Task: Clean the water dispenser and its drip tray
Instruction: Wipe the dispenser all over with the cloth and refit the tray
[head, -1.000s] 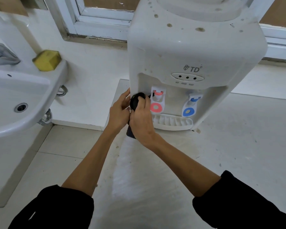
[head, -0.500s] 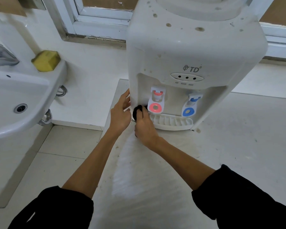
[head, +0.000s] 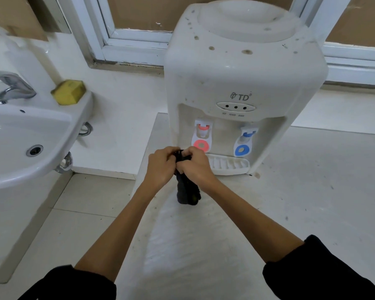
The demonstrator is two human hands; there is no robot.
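Dispenser: white plastic water dispenser (head: 243, 79) marked "TD", stands on the bench (head: 312, 191).
Tray: ribbed drip tray (head: 230, 165) at its base.
Hands: left hand (head: 160, 167) and right hand (head: 195, 165) both clutch a dark cloth (head: 187, 191).

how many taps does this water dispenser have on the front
2: a red tap on the left of the water dispenser recess, and a blue tap on the right, both above the drip tray. None appear hidden.
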